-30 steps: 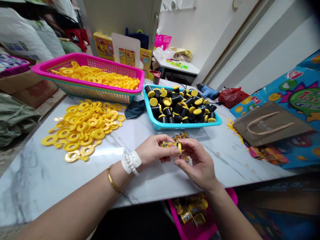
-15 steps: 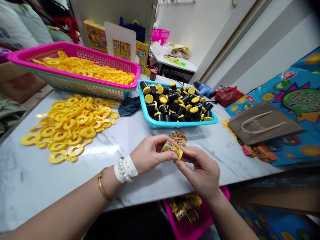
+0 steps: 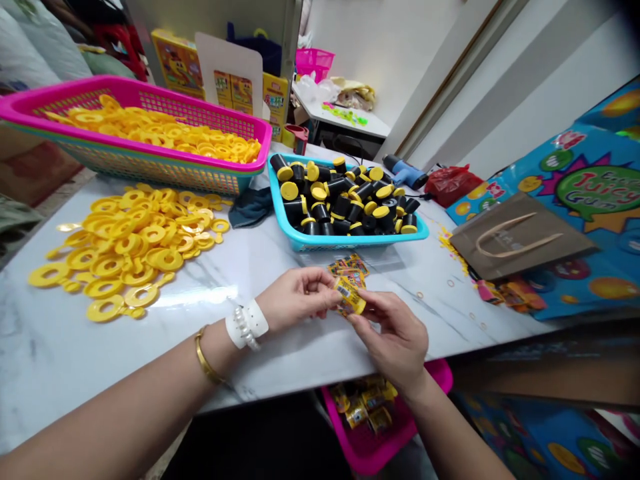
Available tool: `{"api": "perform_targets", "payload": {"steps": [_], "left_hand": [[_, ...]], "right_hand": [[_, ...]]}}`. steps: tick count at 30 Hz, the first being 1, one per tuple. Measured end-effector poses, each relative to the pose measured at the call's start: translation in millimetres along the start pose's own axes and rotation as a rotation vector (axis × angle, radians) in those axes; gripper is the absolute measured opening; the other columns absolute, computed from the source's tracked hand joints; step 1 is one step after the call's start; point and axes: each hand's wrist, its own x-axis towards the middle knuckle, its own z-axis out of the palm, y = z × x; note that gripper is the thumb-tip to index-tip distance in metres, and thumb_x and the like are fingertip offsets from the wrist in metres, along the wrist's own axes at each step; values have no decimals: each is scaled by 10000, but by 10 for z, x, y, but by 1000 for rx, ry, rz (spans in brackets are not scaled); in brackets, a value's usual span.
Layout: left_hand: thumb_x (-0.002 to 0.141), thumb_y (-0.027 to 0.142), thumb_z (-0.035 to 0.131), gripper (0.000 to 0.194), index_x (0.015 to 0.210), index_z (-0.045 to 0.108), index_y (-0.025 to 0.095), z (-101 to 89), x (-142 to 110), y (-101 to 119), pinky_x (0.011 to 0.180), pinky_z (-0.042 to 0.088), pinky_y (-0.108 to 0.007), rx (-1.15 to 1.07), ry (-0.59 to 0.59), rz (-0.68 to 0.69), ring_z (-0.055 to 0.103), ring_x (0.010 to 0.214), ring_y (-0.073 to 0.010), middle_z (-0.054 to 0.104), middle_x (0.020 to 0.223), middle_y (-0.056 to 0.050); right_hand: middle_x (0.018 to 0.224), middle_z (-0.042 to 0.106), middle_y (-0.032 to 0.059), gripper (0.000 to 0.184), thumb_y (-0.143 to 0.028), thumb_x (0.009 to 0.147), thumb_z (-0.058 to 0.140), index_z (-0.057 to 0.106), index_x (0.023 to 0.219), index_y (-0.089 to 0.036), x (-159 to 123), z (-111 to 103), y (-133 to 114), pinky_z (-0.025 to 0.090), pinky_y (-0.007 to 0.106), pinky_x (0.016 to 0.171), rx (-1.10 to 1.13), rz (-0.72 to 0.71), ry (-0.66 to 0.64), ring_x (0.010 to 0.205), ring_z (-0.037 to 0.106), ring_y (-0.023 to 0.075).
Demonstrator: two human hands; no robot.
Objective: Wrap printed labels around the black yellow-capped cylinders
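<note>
My left hand [image 3: 295, 298] and my right hand [image 3: 393, 333] meet above the front of the marble table [image 3: 280, 267], both pinching one small roll [image 3: 349, 295] with a yellow end and a colourful printed label around it. Just behind it lies a small stack of the same printed labels [image 3: 350, 267]. A blue tray [image 3: 345, 241] full of black rolls with yellow caps [image 3: 345, 197] stands a little further back. My left wrist wears a white band and a gold bangle.
A heap of yellow plastic rings [image 3: 135, 233] covers the table's left; a pink basket [image 3: 135, 93] with more rings stands behind. A brown paper bag [image 3: 520, 243] and colourful boxes [image 3: 590, 200] are at right. Below the table edge a pink basket [image 3: 385, 433] holds labelled rolls.
The roll has been turned between my fingers, so the label now faces up more than the yellow end. My view has shifted a little to the right.
</note>
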Motion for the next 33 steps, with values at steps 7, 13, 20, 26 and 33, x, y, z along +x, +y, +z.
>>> {"api": "perform_targets", "payload": {"steps": [7, 13, 20, 26, 33], "left_hand": [[788, 416, 743, 305, 783, 599, 147, -9, -3, 40, 489, 402, -205, 104, 31, -47, 530, 499, -96, 615, 616, -2], [717, 472, 812, 445, 962, 638, 145, -43, -17, 69, 462, 419, -207, 28, -52, -42, 542, 475, -91, 644, 668, -4], [661, 610, 810, 537, 799, 605, 134, 22, -56, 54, 370, 336, -168, -104, -190, -183, 478, 407, -59, 598, 564, 20], [671, 615, 804, 554, 820, 598, 122, 25, -72, 39, 325, 289, -147, -142, -260, -191, 438, 371, -27, 587, 591, 39], [657, 684, 768, 767, 1149, 494, 163, 71, -91, 35, 379, 387, -194, 13, -317, -318, 563, 409, -111, 686, 661, -1]], "right_hand": [[677, 746, 13, 336, -426, 789, 804, 657, 964, -180, 80, 131, -13, 643, 306, 566, 239, 406, -36, 570, 732, 182], [799, 754, 34, 258, -371, 861, 752, 694, 1042, -196, -7, -9, -67, 619, 268, 627, 211, 365, -230, 645, 721, 151], [1028, 668, 47, 246, -114, 850, 735, 783, 1024, -281, -59, -46, -129, 644, 321, 721, 57, -94, -188, 909, 701, 191], [1093, 632, 50, 272, -97, 852, 725, 767, 1041, -289, -85, 68, -97, 648, 322, 700, 118, -108, -134, 871, 696, 176], [1033, 669, 39, 186, -115, 796, 776, 781, 884, -278, -117, -482, -401, 575, 272, 752, -11, 94, -475, 927, 678, 179]]}}
